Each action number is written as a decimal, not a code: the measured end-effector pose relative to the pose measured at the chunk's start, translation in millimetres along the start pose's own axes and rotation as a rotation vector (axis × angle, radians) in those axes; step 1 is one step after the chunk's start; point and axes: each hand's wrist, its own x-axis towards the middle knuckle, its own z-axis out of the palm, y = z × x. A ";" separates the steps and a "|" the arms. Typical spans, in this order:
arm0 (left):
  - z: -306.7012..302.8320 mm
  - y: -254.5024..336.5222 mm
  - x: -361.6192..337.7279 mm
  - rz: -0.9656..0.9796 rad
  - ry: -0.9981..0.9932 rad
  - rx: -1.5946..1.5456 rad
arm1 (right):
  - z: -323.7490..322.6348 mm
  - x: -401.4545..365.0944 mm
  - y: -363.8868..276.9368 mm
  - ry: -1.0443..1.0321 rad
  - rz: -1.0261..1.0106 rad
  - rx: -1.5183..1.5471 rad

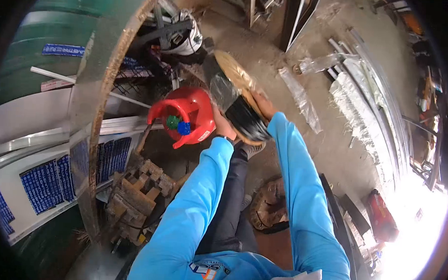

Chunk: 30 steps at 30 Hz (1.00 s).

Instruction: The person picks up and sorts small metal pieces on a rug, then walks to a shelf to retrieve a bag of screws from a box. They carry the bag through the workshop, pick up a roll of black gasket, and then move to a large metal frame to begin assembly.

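A large spool [241, 116] with tan round end plates and black material wound on it is held in the middle of the view, tilted. Clear plastic film covers part of its upper side. My left hand [223, 125] grips the spool's near left side, close beside a red gas cylinder [195, 112] with a green and a blue fitting on top. My right hand [264, 104] holds the spool's tan right plate, its fingertips partly hidden. Below the spool, one of my shoes [253, 149] shows on the floor.
Wooden blocks [138, 189] are stacked at lower left. A white bucket [189, 40] with metal scraps stands behind the cylinder. Clear plastic [300, 99] lies on the floor, with long metal profiles [376, 103] at right. A round basin [270, 203] sits near my legs.
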 end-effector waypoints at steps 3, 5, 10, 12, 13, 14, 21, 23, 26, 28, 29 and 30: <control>-30.6 -19.3 37.7 0.061 0.030 0.046 | 27.9 21.0 -18.5 -0.025 -0.179 0.060; -46.7 -35.0 44.9 -0.081 0.160 0.099 | 58.9 59.6 27.8 -0.168 -0.197 -0.066; -40.1 -82.6 53.0 0.008 -0.048 0.266 | 92.2 44.8 111.0 -0.001 -0.215 0.135; -53.6 -71.1 32.1 0.092 -0.166 0.850 | 72.9 0.9 127.6 0.010 -0.118 0.355; -67.6 -76.5 14.7 0.041 -0.136 0.838 | 55.3 -53.3 110.0 0.062 -0.093 0.366; -78.4 -80.6 -3.7 -0.010 -0.104 0.825 | 69.2 -57.4 184.5 0.230 -0.027 0.208; -193.9 -160.8 -140.3 -0.658 -0.267 1.321 | 107.5 -374.4 416.3 0.938 0.921 0.153; -238.5 -202.4 -172.2 -0.827 -0.402 1.462 | 130.1 -458.0 462.3 1.122 1.054 0.050; -289.9 -264.2 -216.8 -1.007 -0.627 1.667 | 156.6 -534.2 540.3 1.335 1.036 0.073; -319.2 -321.9 -240.8 -1.136 -0.746 1.734 | 152.9 -549.7 589.7 1.291 1.035 0.342; -333.1 -350.2 -250.1 -1.145 -0.772 1.745 | 149.1 -548.0 615.7 1.262 0.966 0.485; -345.5 -379.9 -259.1 -1.147 -0.798 1.759 | 144.6 -543.6 637.5 1.230 0.886 0.625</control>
